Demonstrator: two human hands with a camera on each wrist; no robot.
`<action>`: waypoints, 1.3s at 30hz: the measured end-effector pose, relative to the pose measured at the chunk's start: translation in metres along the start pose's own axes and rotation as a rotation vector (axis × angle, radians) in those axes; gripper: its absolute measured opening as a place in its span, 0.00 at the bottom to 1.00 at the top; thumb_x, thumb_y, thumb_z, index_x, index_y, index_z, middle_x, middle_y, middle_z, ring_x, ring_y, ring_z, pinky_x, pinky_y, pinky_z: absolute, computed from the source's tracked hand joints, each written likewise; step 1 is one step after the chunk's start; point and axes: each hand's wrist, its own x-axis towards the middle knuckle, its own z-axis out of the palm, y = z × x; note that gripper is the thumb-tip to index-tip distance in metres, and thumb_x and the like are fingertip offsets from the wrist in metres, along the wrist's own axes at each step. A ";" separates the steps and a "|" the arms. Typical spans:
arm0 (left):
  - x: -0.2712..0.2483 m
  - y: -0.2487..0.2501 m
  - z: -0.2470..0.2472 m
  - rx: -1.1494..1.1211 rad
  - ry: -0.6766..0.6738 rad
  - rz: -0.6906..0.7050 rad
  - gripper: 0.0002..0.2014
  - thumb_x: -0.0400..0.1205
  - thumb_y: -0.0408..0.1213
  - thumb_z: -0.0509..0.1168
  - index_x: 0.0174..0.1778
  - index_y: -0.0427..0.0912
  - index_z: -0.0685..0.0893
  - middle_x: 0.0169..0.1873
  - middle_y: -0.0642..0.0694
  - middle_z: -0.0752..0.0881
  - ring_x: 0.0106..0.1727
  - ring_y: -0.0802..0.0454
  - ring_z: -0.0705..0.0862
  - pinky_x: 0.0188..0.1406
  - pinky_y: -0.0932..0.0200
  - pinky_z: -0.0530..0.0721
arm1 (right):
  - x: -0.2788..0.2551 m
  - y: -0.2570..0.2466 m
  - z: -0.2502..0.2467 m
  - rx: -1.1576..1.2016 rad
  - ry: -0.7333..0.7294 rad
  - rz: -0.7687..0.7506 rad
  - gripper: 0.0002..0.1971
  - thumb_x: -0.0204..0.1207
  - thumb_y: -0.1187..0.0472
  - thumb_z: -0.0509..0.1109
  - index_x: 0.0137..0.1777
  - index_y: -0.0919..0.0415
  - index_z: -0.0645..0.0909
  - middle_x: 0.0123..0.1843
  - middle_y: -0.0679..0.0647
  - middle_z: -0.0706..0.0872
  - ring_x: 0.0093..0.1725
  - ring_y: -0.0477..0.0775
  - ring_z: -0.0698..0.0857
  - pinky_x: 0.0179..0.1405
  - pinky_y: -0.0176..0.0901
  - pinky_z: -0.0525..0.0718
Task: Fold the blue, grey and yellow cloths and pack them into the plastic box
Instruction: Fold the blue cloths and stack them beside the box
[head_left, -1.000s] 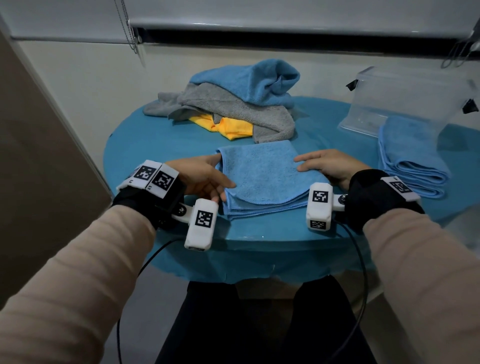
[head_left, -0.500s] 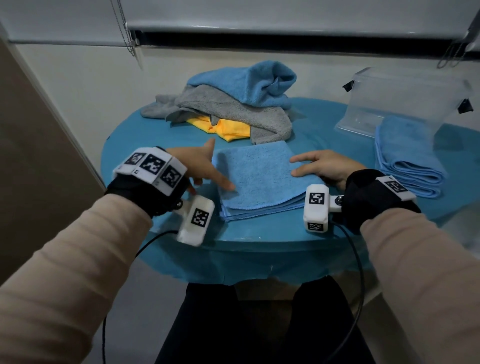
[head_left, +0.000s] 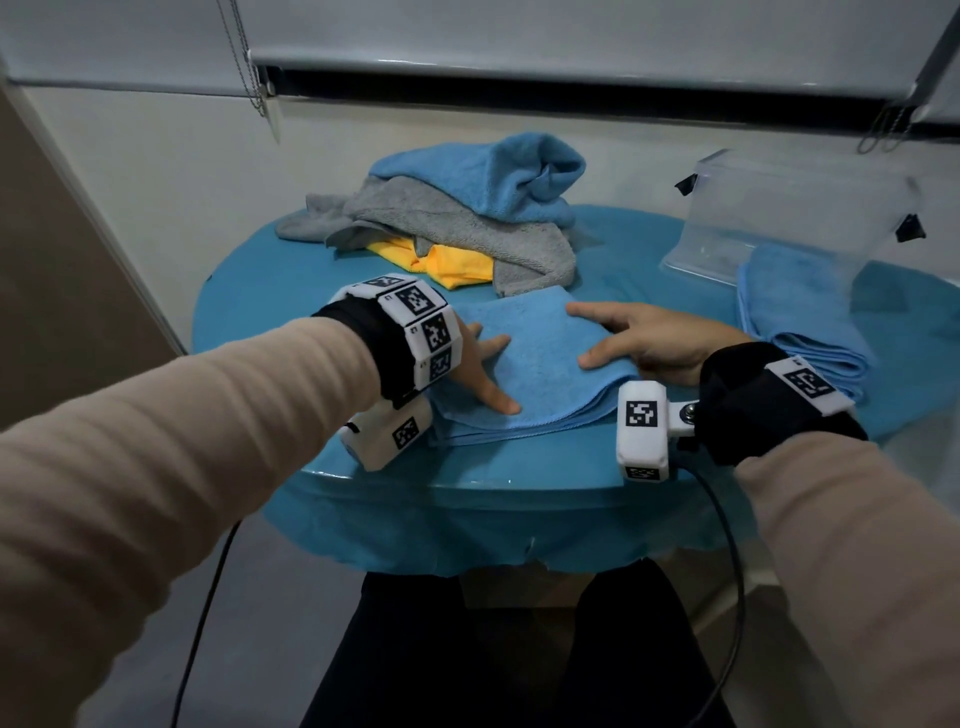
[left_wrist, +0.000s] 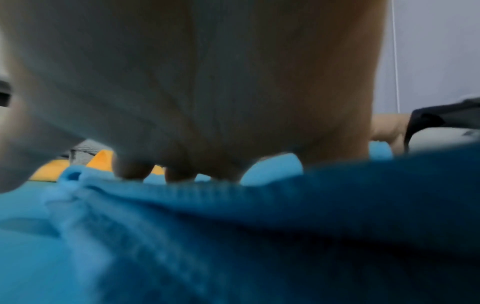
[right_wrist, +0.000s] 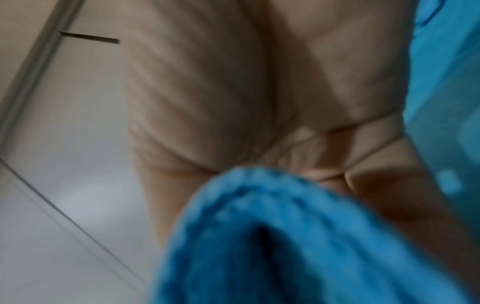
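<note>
A folded blue cloth (head_left: 540, 374) lies near the front of the round teal table (head_left: 291, 301). My left hand (head_left: 483, 364) lies flat on its left part with spread fingers; in the left wrist view the fingertips (left_wrist: 130, 170) press into the blue cloth (left_wrist: 259, 236). On the cloth's right edge rests my right hand (head_left: 639, 340), forefinger and thumb straight on top. The right wrist view shows a cloth fold (right_wrist: 272, 226) bulging up against the palm. Behind lies a pile: a crumpled blue cloth (head_left: 493, 176), a grey cloth (head_left: 457, 228) and a yellow cloth (head_left: 457, 262).
The clear plastic box (head_left: 789, 208) stands at the back right. A stack of folded blue cloths (head_left: 810, 332) sits in front of it, partly behind its wall. The table's front edge is just below my wrists. A wall and a window blind rise behind the table.
My left hand has slid from the cloth's left edge onto its top, fingers now spread flat. My right hand has stayed on the right edge.
</note>
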 end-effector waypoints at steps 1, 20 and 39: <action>0.000 -0.001 -0.001 -0.008 -0.003 0.003 0.49 0.75 0.70 0.55 0.81 0.55 0.32 0.83 0.45 0.37 0.82 0.38 0.52 0.76 0.44 0.59 | -0.001 -0.007 0.003 -0.009 0.013 -0.020 0.38 0.72 0.76 0.69 0.80 0.55 0.64 0.74 0.54 0.75 0.63 0.53 0.83 0.60 0.43 0.84; -0.023 -0.048 0.006 -0.258 0.044 -0.061 0.25 0.88 0.44 0.52 0.80 0.35 0.61 0.76 0.37 0.69 0.75 0.44 0.69 0.69 0.57 0.65 | 0.003 -0.080 0.117 -0.908 -0.071 -0.131 0.25 0.71 0.63 0.70 0.68 0.63 0.70 0.61 0.63 0.79 0.45 0.65 0.87 0.34 0.61 0.89; -0.032 -0.068 -0.005 -0.164 0.368 -0.216 0.22 0.86 0.40 0.57 0.73 0.31 0.70 0.66 0.35 0.76 0.64 0.40 0.78 0.58 0.51 0.75 | 0.013 -0.066 0.110 -0.415 -0.203 -0.121 0.39 0.79 0.48 0.67 0.84 0.51 0.49 0.74 0.55 0.71 0.37 0.53 0.84 0.34 0.45 0.87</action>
